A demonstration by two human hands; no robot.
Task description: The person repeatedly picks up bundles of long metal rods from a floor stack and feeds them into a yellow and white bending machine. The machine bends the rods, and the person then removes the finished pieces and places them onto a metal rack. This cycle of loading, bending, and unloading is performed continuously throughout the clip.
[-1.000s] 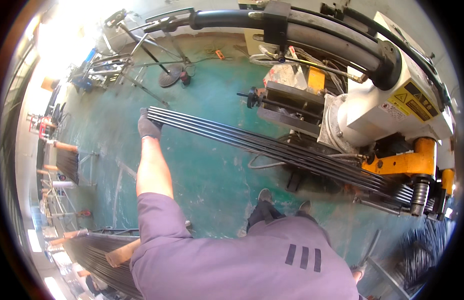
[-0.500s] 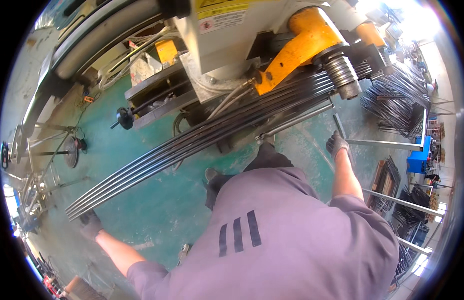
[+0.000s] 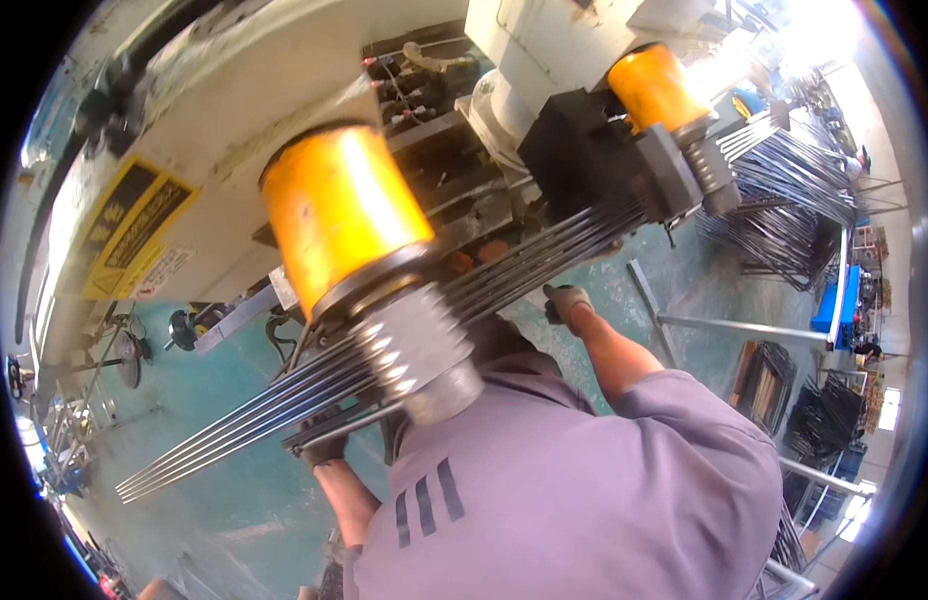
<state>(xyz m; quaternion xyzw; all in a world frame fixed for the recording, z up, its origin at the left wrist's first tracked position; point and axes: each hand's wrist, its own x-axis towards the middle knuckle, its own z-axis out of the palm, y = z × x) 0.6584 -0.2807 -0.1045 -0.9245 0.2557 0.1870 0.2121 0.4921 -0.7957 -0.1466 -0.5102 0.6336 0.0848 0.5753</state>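
A bundle of long, thin metal tubes runs slantwise from the lower left to the clamping head of a machine at the upper right. My left hand, in a dark glove, is beneath the tubes at a dark metal bar. The bar covers most of its fingers, so its grip is hidden. My right hand, in a grey glove, is just on the near side of the tubes. Its fingers are loosely bent and apart, with nothing seen in them.
A large yellow cylinder with a thick threaded metal end juts over the tubes. Another yellow cylinder and a black clamp block are farther right. Metal frame bars and stacked rods stand at the right.
My view has shifted along the machine, bringing the large yellow cylinder close. My left hand has left the tubes' far-left ends and come in near my body. My right hand is nearer the tubes.
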